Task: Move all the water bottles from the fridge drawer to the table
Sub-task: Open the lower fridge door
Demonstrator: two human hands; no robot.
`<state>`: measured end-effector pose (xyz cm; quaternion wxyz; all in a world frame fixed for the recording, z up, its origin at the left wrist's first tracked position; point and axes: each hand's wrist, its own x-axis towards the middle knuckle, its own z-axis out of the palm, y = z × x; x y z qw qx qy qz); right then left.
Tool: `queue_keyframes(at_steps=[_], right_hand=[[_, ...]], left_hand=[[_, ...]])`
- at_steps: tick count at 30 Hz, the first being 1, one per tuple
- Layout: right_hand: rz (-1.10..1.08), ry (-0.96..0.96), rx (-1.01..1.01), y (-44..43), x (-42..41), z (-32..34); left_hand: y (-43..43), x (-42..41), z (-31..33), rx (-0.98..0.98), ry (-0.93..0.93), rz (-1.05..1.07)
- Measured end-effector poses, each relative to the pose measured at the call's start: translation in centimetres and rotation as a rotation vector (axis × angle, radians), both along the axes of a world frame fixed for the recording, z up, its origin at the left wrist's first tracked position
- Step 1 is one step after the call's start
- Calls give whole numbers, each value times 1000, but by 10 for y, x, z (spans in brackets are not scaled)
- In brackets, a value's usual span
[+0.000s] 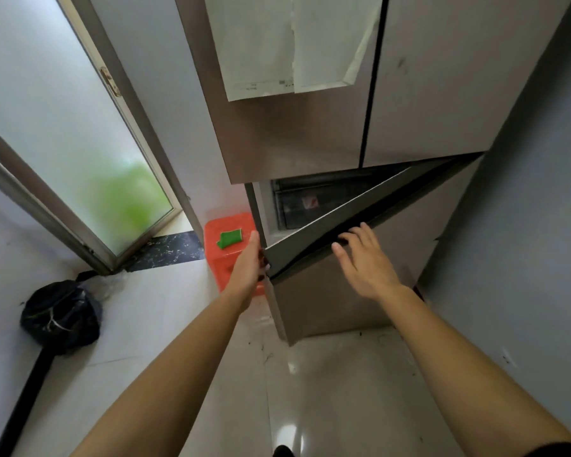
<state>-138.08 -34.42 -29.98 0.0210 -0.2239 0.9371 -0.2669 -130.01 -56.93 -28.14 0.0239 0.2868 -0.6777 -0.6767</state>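
Note:
The lower fridge door (314, 232) stands partly open, hinged on the right. Behind it shows a dark drawer (297, 206) with a faint red and white shape inside; I cannot make out any water bottles. My left hand (249, 262) is at the door's free left edge, thumb up, with its fingers curled round that edge. My right hand (365, 258) lies on the door's top edge with its fingers spread and the fingertips touching the dark seal. No table is in view.
An orange plastic stool (228, 249) with a green cloth (229, 239) on it stands left of the fridge, close to my left hand. A black bag (60, 316) lies on the floor at the left. A frosted glass door (80, 143) hangs ajar; a grey wall (524, 242) runs on the right.

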Motion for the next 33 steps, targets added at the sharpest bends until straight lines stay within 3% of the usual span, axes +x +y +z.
queue_keyframes(at_steps=[6,9,17,20,22,25,27,30,33], right_hand=[[-57,-58,-90,87,54,10],[-102,-127,-194,142,74,14],[-228,-521,-440,307,111,34],[-424,-393,-408,362,125,48],[-590,-172,-168,385,131,50],[-696,9,280,409,137,41],[-707,32,434,423,136,31],[-709,29,458,443,125,27],[-719,19,457,455,114,29]], left_hand=[[76,1,-6,30,-149,-377],[138,-8,-15,91,-150,-460],[321,-27,2,55,-29,-757],[374,-29,1,-14,-23,-845],[403,-30,-1,-60,-37,-913],[445,-34,-3,-294,8,-1071],[464,-43,-5,-576,82,-1189],[473,-61,-3,-1054,120,-1257],[478,-73,-4,-1152,143,-1271]])
